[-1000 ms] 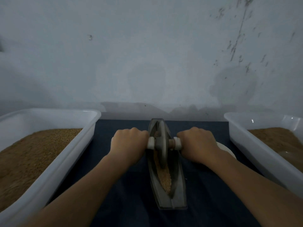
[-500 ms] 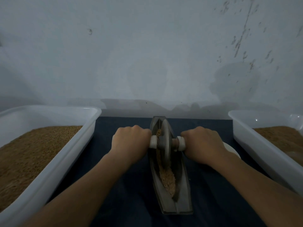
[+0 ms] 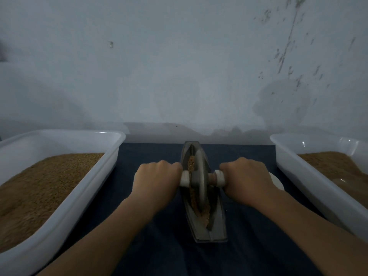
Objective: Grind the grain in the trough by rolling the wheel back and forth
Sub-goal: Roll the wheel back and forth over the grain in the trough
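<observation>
A narrow grey boat-shaped trough (image 3: 217,230) lies lengthwise on a dark blue cloth (image 3: 159,246) in the middle. Brown grain (image 3: 205,215) lies along its groove. A grey metal wheel (image 3: 200,184) stands upright in the trough, about midway along it. Its axle handle sticks out on both sides, with white end collars. My left hand (image 3: 155,182) grips the left end of the handle. My right hand (image 3: 248,181) grips the right end. Both fists hide the outer parts of the handle.
A white plastic tub (image 3: 83,198) filled with brown grain stands at the left. A second white tub (image 3: 310,180) with grain stands at the right. A small white round object (image 3: 275,181) peeks out behind my right hand. A pale wall rises close behind the cloth.
The wheel and both hands have shifted slightly toward me along the trough, and some grain now shows beyond the wheel.
</observation>
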